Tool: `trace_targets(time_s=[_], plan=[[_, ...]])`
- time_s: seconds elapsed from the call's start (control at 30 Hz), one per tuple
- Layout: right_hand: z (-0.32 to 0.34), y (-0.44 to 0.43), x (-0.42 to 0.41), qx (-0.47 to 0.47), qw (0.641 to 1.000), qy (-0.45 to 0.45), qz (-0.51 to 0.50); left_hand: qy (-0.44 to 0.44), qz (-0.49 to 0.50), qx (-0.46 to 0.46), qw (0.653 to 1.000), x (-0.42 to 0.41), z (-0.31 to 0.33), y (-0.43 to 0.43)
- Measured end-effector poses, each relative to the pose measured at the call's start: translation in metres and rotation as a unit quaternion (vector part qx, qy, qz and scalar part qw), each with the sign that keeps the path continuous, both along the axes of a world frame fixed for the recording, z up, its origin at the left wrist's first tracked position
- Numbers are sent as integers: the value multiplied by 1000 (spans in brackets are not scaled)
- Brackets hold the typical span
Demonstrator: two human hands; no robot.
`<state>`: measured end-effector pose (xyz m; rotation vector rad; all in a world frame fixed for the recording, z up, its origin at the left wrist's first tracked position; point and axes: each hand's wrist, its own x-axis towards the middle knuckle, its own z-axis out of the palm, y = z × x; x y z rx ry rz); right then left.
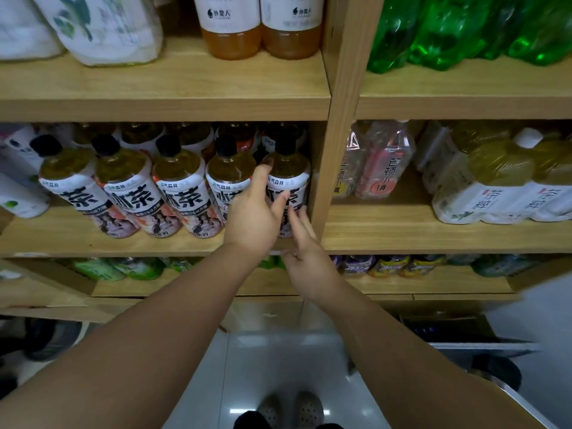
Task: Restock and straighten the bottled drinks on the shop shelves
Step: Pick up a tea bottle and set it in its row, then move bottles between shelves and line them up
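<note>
White-labelled 元气森林 tea bottle [289, 178]: left hand [252, 218] grip grasping it; right hand [309, 264] released, fingers touching it.

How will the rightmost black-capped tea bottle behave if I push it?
Probably heavy for its size: the tea bottle looks full to the neck. Tall and narrow, so a high push might tip it, though the neighbouring bottle and shelf upright flank it. Its glossy label may be slippery under the left hand.
</note>
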<state>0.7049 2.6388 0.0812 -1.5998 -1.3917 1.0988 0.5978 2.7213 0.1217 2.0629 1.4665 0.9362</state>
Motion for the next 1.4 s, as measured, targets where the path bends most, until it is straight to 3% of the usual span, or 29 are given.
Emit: trace_targets(time_s=[0.13,0.3,0.63,0.77,0.97,1.4], plan=[[1,2,2,24,999,8,-19,6,0,-30,1000,-6,12,-5],[44,-1,-17,170,978,15,-117,-36,-19,-12,999,-41,40,-29],[180,27,-79,374,923,7,-91,-118,64,191,972,-146,124,-21],[217,60,-108,397,911,-12,-113,-109,80,244,960,-192,153,5],[245,108,-147,378,899,-115,-188,-46,128,273,953,-245,191,65],[248,151,-184,307,904,-138,-263,-43,111,291,949,-244,190,111]])
